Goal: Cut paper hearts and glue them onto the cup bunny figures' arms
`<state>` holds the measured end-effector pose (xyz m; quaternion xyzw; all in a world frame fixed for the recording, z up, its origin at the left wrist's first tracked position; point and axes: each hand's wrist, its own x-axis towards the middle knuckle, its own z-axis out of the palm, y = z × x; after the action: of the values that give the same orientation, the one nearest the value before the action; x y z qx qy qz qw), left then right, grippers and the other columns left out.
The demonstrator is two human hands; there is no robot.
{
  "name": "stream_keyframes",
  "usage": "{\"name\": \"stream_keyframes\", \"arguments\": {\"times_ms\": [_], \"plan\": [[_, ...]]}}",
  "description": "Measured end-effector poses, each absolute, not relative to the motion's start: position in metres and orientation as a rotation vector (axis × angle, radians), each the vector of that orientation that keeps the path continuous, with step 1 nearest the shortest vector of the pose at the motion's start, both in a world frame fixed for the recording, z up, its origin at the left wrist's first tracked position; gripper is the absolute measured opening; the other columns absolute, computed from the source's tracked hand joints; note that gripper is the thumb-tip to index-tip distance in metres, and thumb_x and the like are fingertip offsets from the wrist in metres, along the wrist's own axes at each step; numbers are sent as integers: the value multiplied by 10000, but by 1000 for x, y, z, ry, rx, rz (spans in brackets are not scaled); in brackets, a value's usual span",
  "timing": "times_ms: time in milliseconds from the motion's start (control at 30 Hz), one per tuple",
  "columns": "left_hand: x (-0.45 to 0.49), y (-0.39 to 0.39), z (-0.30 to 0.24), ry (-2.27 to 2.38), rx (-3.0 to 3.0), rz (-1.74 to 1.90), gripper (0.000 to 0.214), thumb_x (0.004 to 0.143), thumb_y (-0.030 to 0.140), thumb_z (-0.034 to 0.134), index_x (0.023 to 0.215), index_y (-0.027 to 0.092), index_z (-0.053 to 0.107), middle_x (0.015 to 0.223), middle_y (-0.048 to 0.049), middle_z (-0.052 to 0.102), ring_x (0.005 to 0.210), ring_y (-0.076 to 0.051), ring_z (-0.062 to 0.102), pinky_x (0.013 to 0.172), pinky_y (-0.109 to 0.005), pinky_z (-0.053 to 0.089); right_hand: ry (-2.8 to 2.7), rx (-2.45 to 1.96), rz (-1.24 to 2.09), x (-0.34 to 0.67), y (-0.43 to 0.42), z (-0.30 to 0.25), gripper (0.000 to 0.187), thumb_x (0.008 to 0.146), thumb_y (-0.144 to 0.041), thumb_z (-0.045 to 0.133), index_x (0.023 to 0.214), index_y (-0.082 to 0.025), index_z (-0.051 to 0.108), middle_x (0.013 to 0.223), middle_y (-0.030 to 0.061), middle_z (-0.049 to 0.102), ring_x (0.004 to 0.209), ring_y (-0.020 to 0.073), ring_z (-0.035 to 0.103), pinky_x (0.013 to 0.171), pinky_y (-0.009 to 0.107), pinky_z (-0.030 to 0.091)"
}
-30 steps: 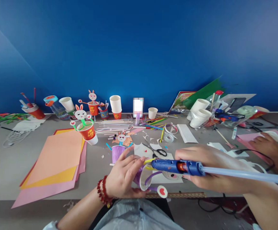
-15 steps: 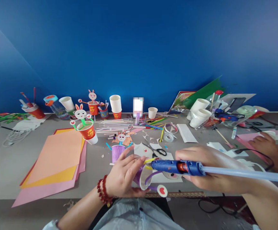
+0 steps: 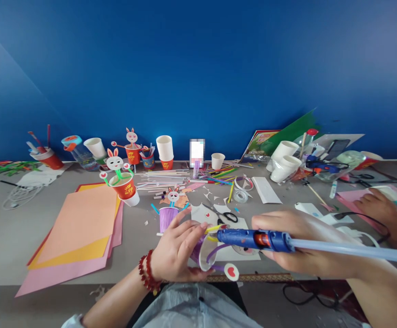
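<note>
My left hand (image 3: 176, 250), with a red bead bracelet at the wrist, grips a purple paper cup (image 3: 205, 253) lying on its side with its white mouth facing right. A purple strip with a white disc and red heart (image 3: 231, 272) curls out of the cup. My right hand (image 3: 301, 243) is wrapped round a blue hot glue gun (image 3: 253, 238) with a long clear glue stick (image 3: 352, 249) out the back. The gun's nozzle sits at the cup's rim beside a yellow straw (image 3: 215, 228).
Pink, yellow and orange paper sheets (image 3: 78, 232) lie at left. Bunny cups (image 3: 123, 182), a small purple bunny cup (image 3: 168, 214), scissors (image 3: 227, 215), tape rolls, straws and white cups (image 3: 283, 166) crowd the grey table (image 3: 7, 237). Another person's hand (image 3: 381, 209) rests at far right on pink paper.
My hands, the cup and the glue gun have barely moved. The other person's hand at far right has shifted slightly.
</note>
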<state>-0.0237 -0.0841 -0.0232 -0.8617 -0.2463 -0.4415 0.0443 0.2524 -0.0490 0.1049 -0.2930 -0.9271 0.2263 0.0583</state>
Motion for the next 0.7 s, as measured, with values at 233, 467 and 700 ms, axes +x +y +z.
{"name": "stream_keyframes", "arguments": {"times_ms": [233,467,700], "plan": [[-24,-83,-24,-760,-2610,-1349,963,783,506,692,1494,19,262,1100,-219,739,991,-322,719,1086,-609,403,-2826,-893,610,254,-51,105,196,888,-280,467,723,-234,372,635,-29,477,516,137,401,479,285,216],[-24,-84,-22,-764,-2619,-1357,994,745,483,741,1482,13,270,1102,-228,735,997,-328,716,1093,-603,398,-2770,-824,548,251,-53,104,175,806,-161,486,713,-235,358,608,-46,460,483,121,399,455,290,192],[-23,-84,-25,-780,-2635,-1380,999,767,482,719,1515,57,212,1098,-214,737,982,-333,723,1078,-629,403,-2644,-881,632,261,-53,106,88,857,-209,524,778,-242,504,622,-29,525,520,137,463,461,287,283]]}}
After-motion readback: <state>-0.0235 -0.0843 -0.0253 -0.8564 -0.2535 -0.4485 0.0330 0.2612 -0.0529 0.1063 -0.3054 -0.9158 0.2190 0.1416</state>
